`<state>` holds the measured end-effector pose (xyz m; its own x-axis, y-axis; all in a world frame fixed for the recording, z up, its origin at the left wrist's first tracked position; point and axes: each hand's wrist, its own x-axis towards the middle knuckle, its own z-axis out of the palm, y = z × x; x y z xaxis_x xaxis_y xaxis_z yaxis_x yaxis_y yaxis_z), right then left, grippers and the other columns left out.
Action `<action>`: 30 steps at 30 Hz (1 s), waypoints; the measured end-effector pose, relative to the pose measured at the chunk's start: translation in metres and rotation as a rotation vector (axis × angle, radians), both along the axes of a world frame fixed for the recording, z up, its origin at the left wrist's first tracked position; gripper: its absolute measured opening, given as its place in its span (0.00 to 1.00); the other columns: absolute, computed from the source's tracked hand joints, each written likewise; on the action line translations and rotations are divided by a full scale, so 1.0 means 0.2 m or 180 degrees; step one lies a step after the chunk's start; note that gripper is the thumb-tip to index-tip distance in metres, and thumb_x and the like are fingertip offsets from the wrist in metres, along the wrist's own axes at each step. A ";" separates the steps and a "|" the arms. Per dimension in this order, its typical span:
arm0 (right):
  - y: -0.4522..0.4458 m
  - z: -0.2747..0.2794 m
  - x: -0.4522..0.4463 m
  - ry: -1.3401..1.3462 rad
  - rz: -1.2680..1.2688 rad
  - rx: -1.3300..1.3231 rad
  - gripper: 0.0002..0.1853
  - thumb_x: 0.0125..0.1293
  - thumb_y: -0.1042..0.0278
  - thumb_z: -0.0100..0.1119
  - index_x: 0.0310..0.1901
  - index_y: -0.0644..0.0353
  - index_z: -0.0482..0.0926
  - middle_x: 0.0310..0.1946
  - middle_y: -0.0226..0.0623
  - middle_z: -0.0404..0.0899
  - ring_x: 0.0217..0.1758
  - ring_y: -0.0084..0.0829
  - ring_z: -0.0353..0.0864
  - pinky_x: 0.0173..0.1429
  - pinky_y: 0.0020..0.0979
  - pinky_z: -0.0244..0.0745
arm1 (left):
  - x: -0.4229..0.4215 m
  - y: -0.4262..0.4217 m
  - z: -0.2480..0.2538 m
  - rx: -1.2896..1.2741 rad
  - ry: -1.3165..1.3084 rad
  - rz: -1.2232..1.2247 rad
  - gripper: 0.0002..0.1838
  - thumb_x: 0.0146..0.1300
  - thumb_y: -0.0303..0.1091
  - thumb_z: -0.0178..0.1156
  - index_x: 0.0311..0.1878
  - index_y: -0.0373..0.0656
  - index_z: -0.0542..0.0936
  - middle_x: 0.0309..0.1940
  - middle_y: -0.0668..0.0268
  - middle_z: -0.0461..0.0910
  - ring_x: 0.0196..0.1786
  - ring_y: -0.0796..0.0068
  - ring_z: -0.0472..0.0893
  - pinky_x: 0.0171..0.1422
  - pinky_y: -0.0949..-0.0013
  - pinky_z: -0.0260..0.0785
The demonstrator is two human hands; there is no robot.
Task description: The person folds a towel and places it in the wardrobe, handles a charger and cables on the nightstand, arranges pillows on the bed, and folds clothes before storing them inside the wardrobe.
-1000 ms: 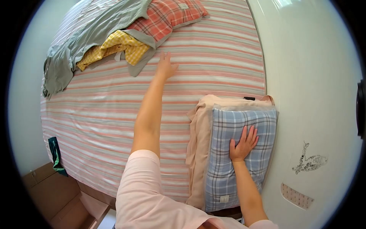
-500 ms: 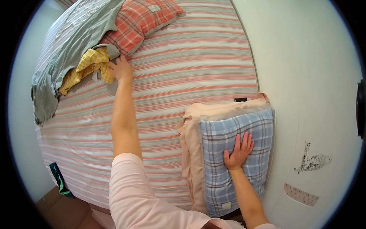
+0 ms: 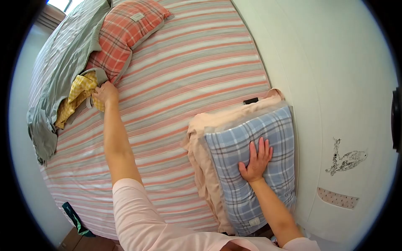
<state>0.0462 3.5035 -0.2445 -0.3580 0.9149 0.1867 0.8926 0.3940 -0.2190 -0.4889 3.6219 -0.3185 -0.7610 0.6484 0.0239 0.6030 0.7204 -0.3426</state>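
My left hand (image 3: 107, 93) reaches to the far left of the bed, its fingers curled on the edge of a crumpled yellow checked cloth (image 3: 80, 91). Grey-green fabric (image 3: 71, 67) lies bunched against that cloth, and a red plaid pillow (image 3: 121, 31) is just beyond the hand. On the right, my right hand (image 3: 256, 161) rests flat with fingers spread on a blue plaid pillow (image 3: 234, 146). Under and beside this pillow is a folded peach-coloured cloth (image 3: 197, 138).
A striped sheet (image 3: 188, 75) covers the bed. The white wall (image 3: 310, 62) runs along the right side, with a bird drawing (image 3: 349, 161) and a dotted strip (image 3: 338, 198) on it. A dark green strap (image 3: 75, 219) hangs at the lower left edge.
The camera view has turned and shifted. My left hand's fingers, stretched out before, have closed on the yellow checked cloth. My right hand stays flat on the blue plaid pillow.
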 end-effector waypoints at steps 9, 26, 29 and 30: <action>0.02 0.01 -0.03 0.0179 -0.0011 0.0129 0.34 0.55 0.44 0.47 0.60 0.55 0.63 0.63 0.50 0.56 0.67 0.52 0.51 0.65 0.55 0.40 | 0.41 -0.23 0.09 0.1641 -0.0030 -0.0645 0.11 0.56 0.42 0.53 0.37 0.49 0.79 0.38 0.64 0.78 0.57 0.43 0.62 0.63 0.38 0.44; -0.03 -0.01 -0.04 0.0121 0.0096 0.0580 0.32 0.55 0.49 0.50 0.61 0.52 0.62 0.64 0.46 0.55 0.68 0.47 0.49 0.68 0.50 0.40 | 1.27 -2.68 1.05 0.3204 -0.4608 0.1979 0.08 0.54 0.29 0.51 0.36 0.35 0.73 0.23 0.73 0.70 0.25 0.86 0.66 0.26 0.83 0.57; 0.00 -0.01 -0.03 0.0022 0.0136 0.0736 0.31 0.57 0.49 0.48 0.62 0.51 0.61 0.64 0.44 0.55 0.68 0.45 0.50 0.68 0.50 0.40 | 1.36 -3.10 0.94 0.3549 -0.4776 0.2484 0.09 0.52 0.29 0.52 0.35 0.35 0.74 0.22 0.72 0.71 0.26 0.81 0.68 0.32 0.79 0.61; 0.00 -0.02 -0.02 -0.0022 0.0129 0.0832 0.31 0.58 0.49 0.48 0.62 0.51 0.61 0.64 0.43 0.55 0.68 0.45 0.50 0.68 0.50 0.40 | 1.37 -3.22 0.91 0.2519 -0.4393 0.2058 0.09 0.53 0.30 0.53 0.36 0.35 0.74 0.21 0.72 0.70 0.27 0.79 0.69 0.34 0.76 0.62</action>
